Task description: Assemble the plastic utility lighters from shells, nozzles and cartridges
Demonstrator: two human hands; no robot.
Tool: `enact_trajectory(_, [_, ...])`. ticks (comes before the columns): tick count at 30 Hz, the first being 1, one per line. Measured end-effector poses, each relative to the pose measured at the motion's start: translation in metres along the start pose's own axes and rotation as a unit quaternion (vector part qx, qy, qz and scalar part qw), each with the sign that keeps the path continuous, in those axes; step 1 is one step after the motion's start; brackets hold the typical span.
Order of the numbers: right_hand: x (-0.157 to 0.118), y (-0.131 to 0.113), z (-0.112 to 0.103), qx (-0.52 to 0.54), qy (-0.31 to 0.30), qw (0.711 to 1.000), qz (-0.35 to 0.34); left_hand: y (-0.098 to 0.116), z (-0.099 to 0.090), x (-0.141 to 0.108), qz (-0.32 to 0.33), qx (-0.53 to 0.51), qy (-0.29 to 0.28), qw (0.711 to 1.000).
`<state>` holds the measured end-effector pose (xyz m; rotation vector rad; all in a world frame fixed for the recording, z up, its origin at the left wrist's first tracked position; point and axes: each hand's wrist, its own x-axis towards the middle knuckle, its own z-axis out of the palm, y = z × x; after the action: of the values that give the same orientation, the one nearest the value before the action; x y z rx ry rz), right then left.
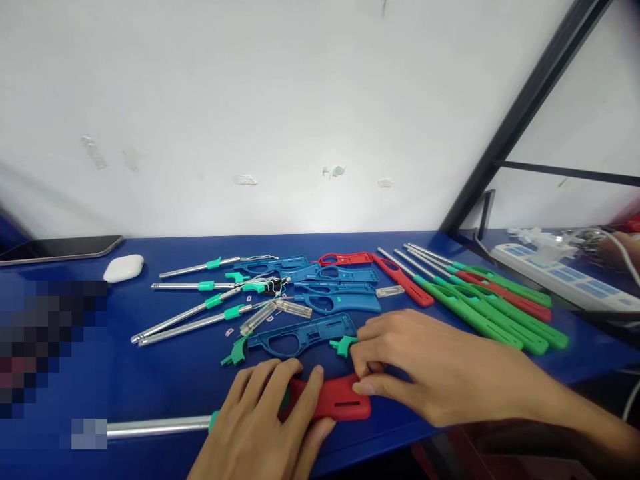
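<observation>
A red lighter with a slotted handle (346, 399) and a long metal tube lies near the table's front edge, tube pointing left. My left hand (273, 417) is wrapped over its middle, fingers bent around the red body. At the handle's right end, my right hand (400, 363) has its fingers curled, thumb against the red plastic; whatever lies between the fingertips is hidden. Just behind sit a blue half-shell (320, 330), a green trigger piece (343, 345) by my right fingers, and another green piece (237, 351) at the shell's left end.
Metal tubes with green collars (215, 301), clear fuel tanks (294, 307) and more blue shells (340, 297) lie behind. Finished-looking green and red lighters (480, 313) are at right. A white case (124, 268), a phone (65, 248), a power strip (565, 277) and a black frame (520, 113) surround them.
</observation>
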<state>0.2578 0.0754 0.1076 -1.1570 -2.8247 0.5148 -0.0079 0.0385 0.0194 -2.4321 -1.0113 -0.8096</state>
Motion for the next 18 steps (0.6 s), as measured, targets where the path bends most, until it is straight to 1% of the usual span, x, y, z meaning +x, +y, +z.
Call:
enact_trajectory(2, [-0.003, 0.000, -0.002, 0.010, 0.002, 1.000, 0.007, -0.001, 0.001, 0.001, 0.002, -0.002, 0.005, 1.000])
enact_trajectory(5, [-0.013, 0.001, -0.007, 0.028, 0.034, 0.998, 0.034, -0.002, 0.002, 0.000, 0.001, -0.001, 0.010, 1.000])
enact_trajectory(7, [-0.026, 0.009, -0.007, 0.030, 0.071, 0.994, 0.076, -0.002, 0.003, -0.002, 0.001, 0.003, 0.011, 1.000])
enact_trajectory(8, [-0.035, 0.015, -0.005, 0.025, 0.100, 0.989, 0.108, -0.002, 0.003, -0.002, 0.002, 0.005, 0.011, 1.000])
enact_trajectory(10, [-0.053, 0.034, 0.002, -0.018, 0.166, 0.972, 0.166, -0.001, 0.003, -0.003, 0.005, 0.008, 0.002, 1.000])
enact_trajectory(12, [-0.071, 0.055, 0.014, -0.048, 0.208, 0.953, 0.214, 0.000, 0.003, -0.002, 0.009, 0.008, -0.001, 1.000])
enact_trajectory(13, [-0.078, 0.064, 0.020, -0.044, 0.218, 0.947, 0.232, 0.000, 0.004, -0.001, 0.012, 0.010, 0.001, 1.000])
enact_trajectory(15, [-0.088, 0.077, 0.031, -0.034, 0.220, 0.946, 0.236, 0.000, 0.004, 0.001, 0.020, 0.018, 0.008, 1.000])
enact_trajectory(18, [-0.093, 0.081, 0.039, -0.010, 0.221, 0.949, 0.223, -0.002, 0.004, 0.002, 0.033, 0.030, 0.015, 0.999])
